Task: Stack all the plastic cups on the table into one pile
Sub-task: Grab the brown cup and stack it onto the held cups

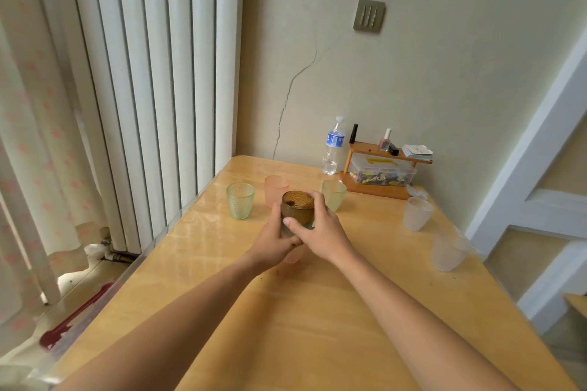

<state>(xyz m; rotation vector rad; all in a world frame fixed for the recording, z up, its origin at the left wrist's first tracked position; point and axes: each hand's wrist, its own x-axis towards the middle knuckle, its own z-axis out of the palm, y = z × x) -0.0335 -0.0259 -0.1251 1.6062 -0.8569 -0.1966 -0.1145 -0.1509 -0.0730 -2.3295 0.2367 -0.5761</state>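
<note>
While both hands' fingers (313, 197) grasp the brown cup (297, 211), they hide most of the pink cup (293, 255) beneath, mid-tabletop (317, 311).

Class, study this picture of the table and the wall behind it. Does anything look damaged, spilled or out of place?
Yes. A long crack runs down the wall toward the table's back edge, left of the water bottle. Small dark specks mark the tabletop near the left hand. All loose cups stand upright; nothing looks spilled.
</note>
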